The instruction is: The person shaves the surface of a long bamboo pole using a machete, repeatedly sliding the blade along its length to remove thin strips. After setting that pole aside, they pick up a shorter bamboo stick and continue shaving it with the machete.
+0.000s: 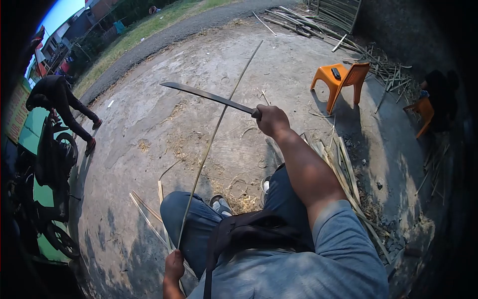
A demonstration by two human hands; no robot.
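My right hand is stretched forward, its fingers wrapped round the handle of a machete. The long dark blade points left and crosses over a thin bamboo strip in this view. Low at the left, my left hand is closed on the near end of that strip. From there the strip runs past my left knee and out over the concrete. Several pale split strips lie beside my left leg, close to the left hand. Curly shavings litter the ground between my feet.
An orange plastic chair with a dark object on its seat stands ahead right. Split bamboo lies by my right side; more bamboo is piled at the back. At left a person bends near a motorcycle. Another person sits far right.
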